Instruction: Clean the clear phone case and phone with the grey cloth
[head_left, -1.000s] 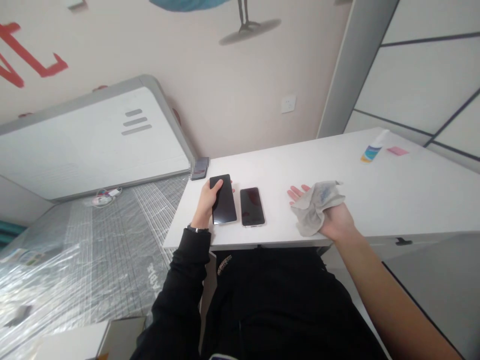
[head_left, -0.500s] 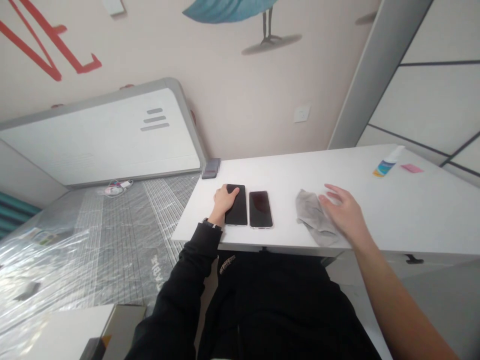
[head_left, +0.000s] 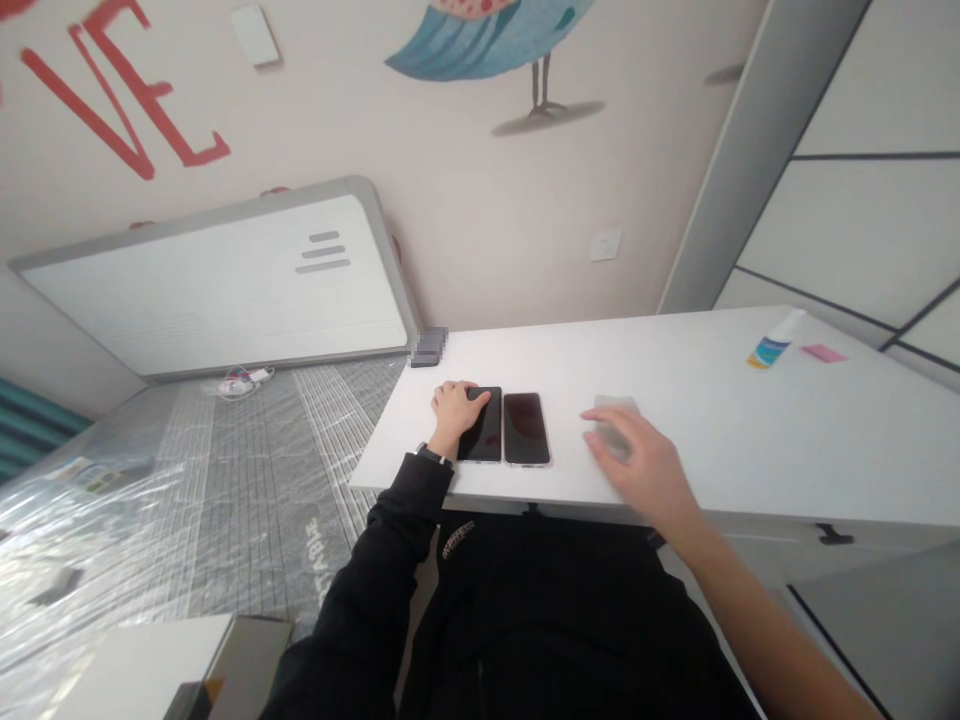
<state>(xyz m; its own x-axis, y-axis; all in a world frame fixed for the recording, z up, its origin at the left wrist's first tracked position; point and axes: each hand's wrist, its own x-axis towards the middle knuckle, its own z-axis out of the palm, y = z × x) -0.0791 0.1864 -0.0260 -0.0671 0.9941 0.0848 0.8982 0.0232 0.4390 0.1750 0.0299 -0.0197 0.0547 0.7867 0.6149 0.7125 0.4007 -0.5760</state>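
My left hand (head_left: 454, 408) holds a black phone (head_left: 487, 428) by its left edge, thumb on the screen and fingers bent at the far left side. That phone lies flat on the white desk (head_left: 555, 355). Just to its right is a second phone (head_left: 526, 430) with a dark screen and a pale edge, untouched. My right hand (head_left: 641, 460) is over a light grey cloth (head_left: 616, 404), its thumb and fingers apart. Most of the cloth is hidden behind that hand, and whether they touch cannot be made out.
A white spray bottle (head_left: 777, 340) with a blue and yellow label lies at the right rear, beside a pink piece (head_left: 823, 353). A dark blurred item (head_left: 428, 347) sits at the desk's back left corner. Left of the desk is a plastic-covered mattress (head_left: 247, 490).
My right hand has moved left over the cloth, covering most of it. My left hand stays on the black phone. The camera view has tilted up slightly.
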